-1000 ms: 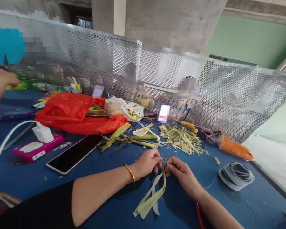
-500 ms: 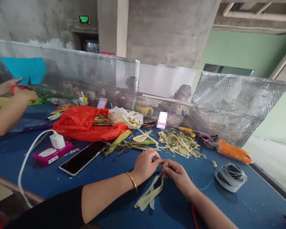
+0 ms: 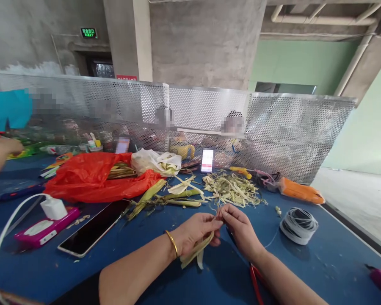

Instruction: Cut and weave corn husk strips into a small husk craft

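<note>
My left hand [image 3: 197, 231] is closed around a bundle of pale corn husk strips [image 3: 195, 253], whose loose ends hang below the fingers. Pinched at the top end of that bundle, my right hand [image 3: 239, 224] meets the left fingertips; what exactly lies between its fingers is too small to make out. From a spool of thin clear line [image 3: 299, 225] at the right, a strand runs behind my right wrist. Red-handled pliers or scissors [image 3: 256, 281] lie partly hidden under my right forearm. Beyond the hands is a heap of shredded husk [image 3: 233, 188].
Husk leaves [image 3: 150, 197], a phone [image 3: 93, 228] and a magenta power strip [image 3: 47, 226] with a white charger lie left. Behind them sit a red plastic bag [image 3: 82, 178] and a perforated metal screen [image 3: 206, 110]. A co-worker's hand [image 3: 6, 146] is at far left with blue sheet.
The view has swung left-to-right, so things sit further left. My left hand has moved lower on the husk bundle and now covers more of it; my right fingers are at its top.
</note>
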Available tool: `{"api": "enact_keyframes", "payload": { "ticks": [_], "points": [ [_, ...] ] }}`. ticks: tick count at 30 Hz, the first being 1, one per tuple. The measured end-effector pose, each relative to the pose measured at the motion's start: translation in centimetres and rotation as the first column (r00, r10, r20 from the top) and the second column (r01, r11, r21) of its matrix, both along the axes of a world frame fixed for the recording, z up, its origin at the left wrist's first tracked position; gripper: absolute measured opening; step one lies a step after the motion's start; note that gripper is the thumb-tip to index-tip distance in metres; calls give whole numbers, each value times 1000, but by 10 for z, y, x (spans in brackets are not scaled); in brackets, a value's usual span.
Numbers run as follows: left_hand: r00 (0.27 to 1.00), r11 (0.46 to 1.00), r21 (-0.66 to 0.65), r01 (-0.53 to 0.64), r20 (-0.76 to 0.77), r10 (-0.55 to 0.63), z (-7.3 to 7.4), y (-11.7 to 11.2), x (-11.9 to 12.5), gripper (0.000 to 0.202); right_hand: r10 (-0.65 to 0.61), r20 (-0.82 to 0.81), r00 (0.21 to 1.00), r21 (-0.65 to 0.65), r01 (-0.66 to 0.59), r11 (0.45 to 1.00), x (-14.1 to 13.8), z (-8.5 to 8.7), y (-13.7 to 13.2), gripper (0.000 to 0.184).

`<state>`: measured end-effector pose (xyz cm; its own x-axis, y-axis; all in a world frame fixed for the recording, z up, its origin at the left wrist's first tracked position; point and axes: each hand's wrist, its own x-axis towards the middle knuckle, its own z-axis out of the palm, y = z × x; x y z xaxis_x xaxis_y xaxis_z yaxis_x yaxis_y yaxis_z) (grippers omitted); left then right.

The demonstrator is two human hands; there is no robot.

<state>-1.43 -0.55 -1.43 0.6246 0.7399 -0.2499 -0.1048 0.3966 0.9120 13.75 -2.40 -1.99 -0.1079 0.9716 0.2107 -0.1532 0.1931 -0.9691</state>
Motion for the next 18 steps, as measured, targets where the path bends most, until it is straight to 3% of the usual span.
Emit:
{"api": "enact_keyframes", "payload": {
  "ticks": [4, 11, 18],
  "points": [
    [999, 997, 71, -26, -38, 29, 4, 3, -7, 40, -41, 46, 998, 55, 38, 998, 1, 3, -1, 25],
    [975, 977, 117, -180, -113, 193, 4, 9, -9, 23, -34, 183, 983, 118, 12, 993, -3, 10, -6, 25],
    [973, 975, 47, -215, -74, 218, 7, 10, -12, 33, -36, 397, 917, 229, -60, 972, -3, 3, -5, 20]
  ]
}}
